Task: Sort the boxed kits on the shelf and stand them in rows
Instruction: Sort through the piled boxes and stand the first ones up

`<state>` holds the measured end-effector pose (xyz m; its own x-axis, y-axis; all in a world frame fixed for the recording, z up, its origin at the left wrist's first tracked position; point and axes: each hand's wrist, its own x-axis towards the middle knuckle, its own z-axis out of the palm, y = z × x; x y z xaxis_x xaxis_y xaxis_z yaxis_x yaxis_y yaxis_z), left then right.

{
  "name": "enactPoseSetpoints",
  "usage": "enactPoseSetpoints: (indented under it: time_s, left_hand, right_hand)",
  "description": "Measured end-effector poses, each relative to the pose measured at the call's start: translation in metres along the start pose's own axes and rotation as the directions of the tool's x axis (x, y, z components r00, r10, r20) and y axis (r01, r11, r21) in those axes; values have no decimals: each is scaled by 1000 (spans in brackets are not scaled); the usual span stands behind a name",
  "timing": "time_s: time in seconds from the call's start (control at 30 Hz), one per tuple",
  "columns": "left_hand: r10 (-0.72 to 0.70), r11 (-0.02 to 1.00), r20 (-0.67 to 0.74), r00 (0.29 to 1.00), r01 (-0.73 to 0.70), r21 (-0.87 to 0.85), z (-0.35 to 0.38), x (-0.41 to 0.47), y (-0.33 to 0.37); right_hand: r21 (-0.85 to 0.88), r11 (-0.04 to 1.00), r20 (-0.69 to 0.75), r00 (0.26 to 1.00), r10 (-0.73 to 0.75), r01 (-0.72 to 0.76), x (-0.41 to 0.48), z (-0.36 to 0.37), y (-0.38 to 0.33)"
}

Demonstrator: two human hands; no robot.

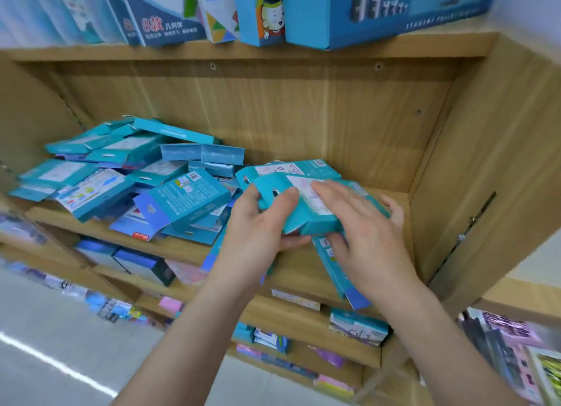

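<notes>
Boxed kits [315,225]: left hand [258,223] grips their end; right hand [358,223] clasps them, fingers [331,193] spread on top.

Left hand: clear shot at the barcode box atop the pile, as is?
Likely not yet: the left hand grips the held boxes. The barcode box lies uncovered beside it on the pile, so nothing blocks it once freed.

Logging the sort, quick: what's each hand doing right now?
Left hand: closed, holding the left end of the teal box.
Right hand: closed on the same box, fingers flat on top, thumb beneath.
</notes>
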<state>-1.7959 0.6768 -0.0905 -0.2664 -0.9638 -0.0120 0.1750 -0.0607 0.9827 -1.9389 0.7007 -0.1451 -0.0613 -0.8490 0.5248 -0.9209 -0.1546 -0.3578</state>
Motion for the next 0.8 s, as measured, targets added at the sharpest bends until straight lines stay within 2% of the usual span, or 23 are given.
enactPoseSetpoints:
  time_s: [0.07,0.1,0.17,0.2,0.23,0.27,0.3,0.33,0.4,0.47,0.53,0.63,0.73,0.8]
  left_hand:
    - [-14,992,104,995,27,-119,-4,-2,1]
    - [4,995,133,991,9,-97,-7,-2,1]
    - [78,984,193,978,-106,143,-13,3,-12]
    - [120,922,252,960,-202,331,-16,8,-25]
    - [134,796,337,932,-304,524,-18,13,-40]
    - [117,620,436,892,-409,670,-19,19,-56]
    - [80,447,538,839,-513,733,-18,25,-71]
    - [30,306,625,780,-603,737,-16,30,-85]
    - [-76,141,721,689,-708,692,-6,37,-107]
    - [-95,-30,745,661,-750,661,3,40,-125]
    - [-62,-164,748,661,-746,646,9,41,-135]
    - [-36,-235,753,657,-738,632,7,42,-138]
    - [89,-303,831,549,-780,547,-10,45,-138]
    - [163,-293,858,488,-806,514,-25,51,-136]
  right_hand:
    - [158,983,-102,989,110,-93,5,-1,1]
    - [236,962,-101,981,166,-138,8,-4,2]
    - [318,926,-98,965,245,-203,14,-9,5]
    - [327,921,-117,958,261,-211,18,-11,7]
    - [326,920,-130,954,270,-216,20,-12,8]
    - [325,917,-133,949,286,-231,23,-12,11]
    - [322,914,-135,943,303,-248,25,-12,13]
    - [313,911,-139,936,323,-268,27,-12,17]
    - [305,899,-153,916,371,-314,29,-13,25]
    - [316,888,-173,900,401,-335,29,-13,31]
    - [328,881,-179,893,414,-342,27,-15,33]
    - [318,873,-136,894,427,-369,24,-16,37]
    - [266,888,-115,902,417,-376,20,-16,41]
    - [228,903,-113,911,395,-364,20,-16,40]
